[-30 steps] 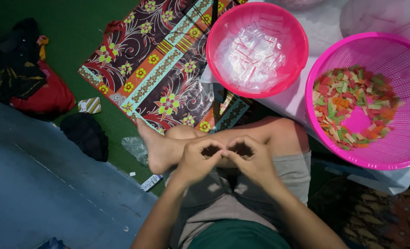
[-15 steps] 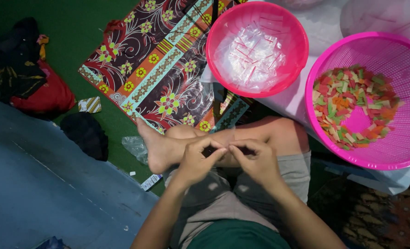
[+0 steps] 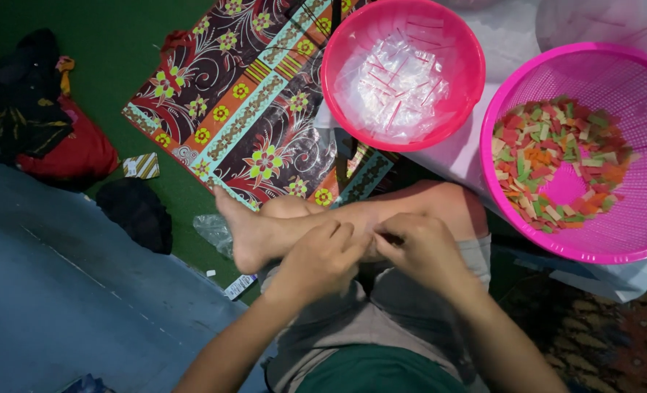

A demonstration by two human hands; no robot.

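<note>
My left hand [image 3: 322, 260] and my right hand [image 3: 419, 249] meet over my crossed legs, fingertips pinched together on something very small that I cannot make out. A bare foot [image 3: 247, 231] lies just left of the left hand. Beyond the hands stands a pink bowl [image 3: 338, 94] holding clear plastic bags. To the right a magenta mesh basket [image 3: 629, 233] holds several small red, green, orange and cream pieces.
A patterned floral mat [image 3: 221, 116] covers the green floor ahead. A red and black cloth heap [image 3: 47, 138] and a black item [image 3: 136, 211] lie at left, beside a blue-grey surface [image 3: 69, 306]. A clear plastic wrap [image 3: 214, 231] sits near the foot.
The hands have shifted slightly and their fingertips have drawn closer together over the legs. The bowl and basket have not moved.
</note>
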